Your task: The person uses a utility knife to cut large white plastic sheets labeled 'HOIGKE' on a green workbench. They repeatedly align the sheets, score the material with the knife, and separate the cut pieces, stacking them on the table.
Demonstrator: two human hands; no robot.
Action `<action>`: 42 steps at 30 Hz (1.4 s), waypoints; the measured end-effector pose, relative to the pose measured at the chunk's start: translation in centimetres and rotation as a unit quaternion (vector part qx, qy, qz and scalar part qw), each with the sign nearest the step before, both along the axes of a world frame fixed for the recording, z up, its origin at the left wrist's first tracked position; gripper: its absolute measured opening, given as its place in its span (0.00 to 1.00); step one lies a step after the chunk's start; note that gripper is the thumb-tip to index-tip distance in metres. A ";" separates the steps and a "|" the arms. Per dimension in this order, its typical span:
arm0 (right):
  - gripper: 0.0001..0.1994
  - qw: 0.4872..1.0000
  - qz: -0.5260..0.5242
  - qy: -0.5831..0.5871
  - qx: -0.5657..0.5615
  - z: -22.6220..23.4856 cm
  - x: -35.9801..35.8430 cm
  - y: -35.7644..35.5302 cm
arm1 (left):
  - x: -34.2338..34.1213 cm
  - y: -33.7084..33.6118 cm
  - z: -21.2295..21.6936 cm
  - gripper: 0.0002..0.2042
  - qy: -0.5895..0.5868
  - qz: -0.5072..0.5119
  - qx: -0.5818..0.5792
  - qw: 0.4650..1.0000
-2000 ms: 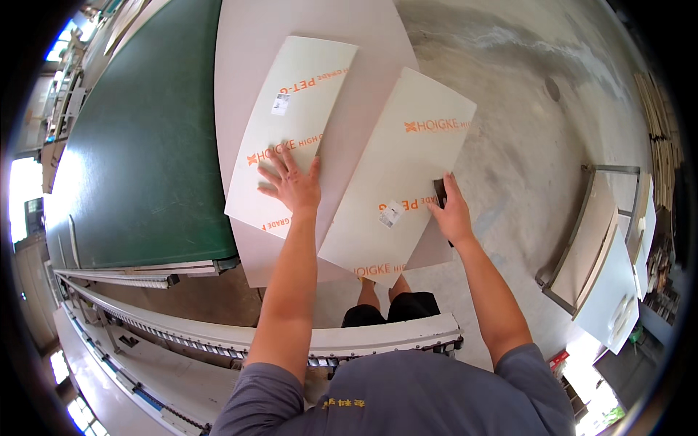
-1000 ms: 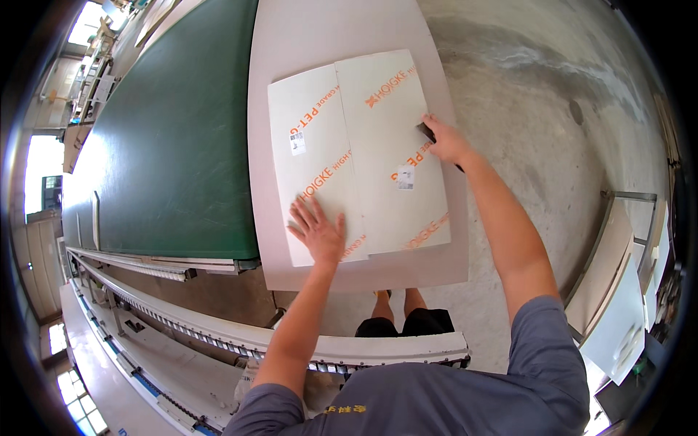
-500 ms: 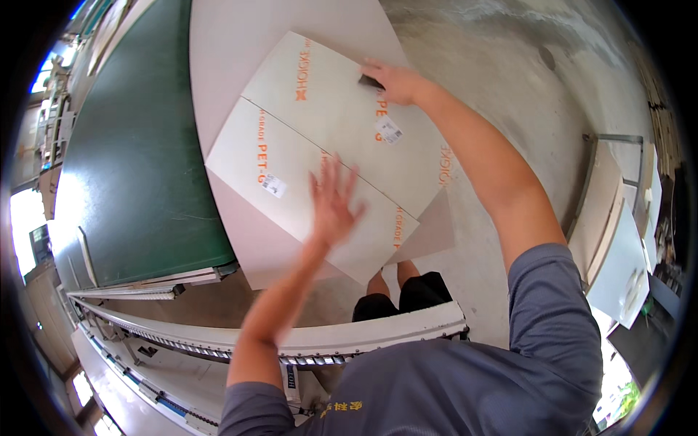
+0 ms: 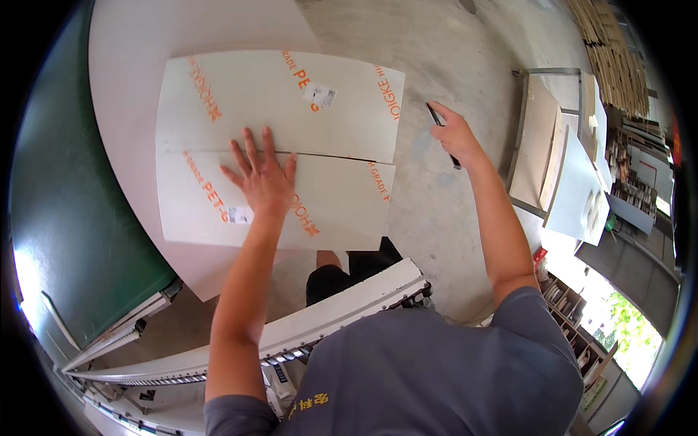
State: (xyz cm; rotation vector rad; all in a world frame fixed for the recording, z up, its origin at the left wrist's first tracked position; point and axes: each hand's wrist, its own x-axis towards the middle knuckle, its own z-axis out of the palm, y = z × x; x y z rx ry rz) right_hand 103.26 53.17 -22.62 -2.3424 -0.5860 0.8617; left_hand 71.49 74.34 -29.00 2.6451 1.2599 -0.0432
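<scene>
Two flat white panels with orange print lie edge to edge, a far panel [image 4: 247, 80] and a near panel [image 4: 342, 207], with a thin dark seam between them. A small white label is on each. My left hand [image 4: 267, 185] lies flat with its fingers spread on the near panel, fingertips reaching across the seam. Past the panels' right edge, my right hand [image 4: 456, 138] is closed around a slim black utility knife [image 4: 455, 161], held over the floor and apart from the panels. One tip of the knife points up and left.
Under the panels is a larger pale pinkish sheet [image 4: 123, 109]. A green-topped table [image 4: 54, 211] stands at left, and a white conveyor rail [image 4: 342, 309] curves close before me. To the right, a metal rack [image 4: 522, 138] holds boards; stacked brown sheets [image 4: 611, 65] lie beyond it.
My left hand has come down from above the panels to rest flat on them. My right hand, with the knife, has left the far panel and moved right. The view has turned.
</scene>
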 end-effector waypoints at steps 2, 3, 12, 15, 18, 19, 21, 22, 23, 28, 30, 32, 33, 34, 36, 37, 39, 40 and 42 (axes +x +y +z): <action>0.32 0.991 0.071 -0.101 0.054 -1.9 1.3 -1.4 | 0.0 -1.8 0.6 0.37 0.015 -0.017 -0.028 0.999; 0.31 0.972 0.126 -0.176 0.087 -2.7 2.5 -1.5 | -0.7 -1.4 0.0 0.37 -0.028 -0.048 -0.023 0.998; 0.18 0.974 0.146 -0.007 -0.176 2.8 4.7 7.7 | -1.8 0.9 1.1 0.35 0.001 -0.092 -0.022 0.995; 0.14 0.960 0.181 -0.028 -0.212 1.8 5.4 8.6 | -1.9 1.0 1.0 0.35 -0.002 -0.097 -0.012 0.995; 0.17 0.943 0.216 -0.032 -0.250 1.9 5.5 9.5 | -2.2 1.0 0.7 0.35 -0.011 -0.102 0.004 0.995; 0.20 0.936 0.228 -0.030 -0.265 2.1 5.5 9.7 | -2.3 0.9 0.6 0.34 -0.015 -0.105 0.008 0.994; 0.20 0.930 0.246 -0.019 -0.273 2.2 6.1 10.1 | -2.1 1.0 0.5 0.34 -0.020 -0.106 0.013 0.994; 0.20 0.926 0.254 -0.010 -0.278 2.2 6.0 9.9 | -2.1 0.9 0.4 0.34 -0.020 -0.109 0.013 0.994; 0.20 0.917 0.270 -0.002 -0.293 2.9 5.0 10.2 | -2.2 1.0 0.4 0.34 -0.015 -0.106 0.014 0.994; 0.20 0.939 0.243 0.064 -0.235 2.3 -3.8 3.1 | -2.0 0.9 0.1 0.34 -0.013 -0.103 0.021 0.994; 0.20 0.939 0.282 0.028 -0.193 1.3 -6.3 -0.4 | -1.9 0.9 0.1 0.34 -0.010 -0.101 0.020 0.995; 0.20 0.931 0.288 0.045 -0.219 2.1 -7.0 -1.1 | -2.1 0.9 0.1 0.34 -0.010 -0.098 0.023 0.995; 0.21 0.939 0.266 0.028 -0.217 2.2 -5.0 -0.2 | -2.3 0.9 0.1 0.34 -0.011 -0.097 0.025 0.995; 0.22 0.946 0.240 0.010 -0.216 2.5 -2.1 1.2 | -2.1 0.9 0.1 0.34 -0.014 -0.100 0.027 0.995; 0.24 0.965 0.200 0.002 -0.169 5.3 1.6 5.4 | -2.1 0.8 0.3 0.34 0.009 -0.094 0.018 0.995; 0.24 0.966 0.186 -0.015 -0.177 4.3 3.7 6.2 | -1.6 0.8 0.2 0.34 0.014 -0.093 0.014 0.995; 0.25 0.960 0.193 -0.032 -0.200 2.8 6.1 7.9 | -1.8 0.9 -0.1 0.35 0.010 -0.096 0.019 0.995; 0.24 0.952 0.211 -0.032 -0.219 2.4 6.4 8.6 | -2.0 0.9 -0.1 0.36 0.011 -0.097 0.019 0.995; 0.24 0.942 0.237 -0.037 -0.233 2.0 7.0 9.6 | -1.9 1.0 0.0 0.35 0.009 -0.098 0.024 0.995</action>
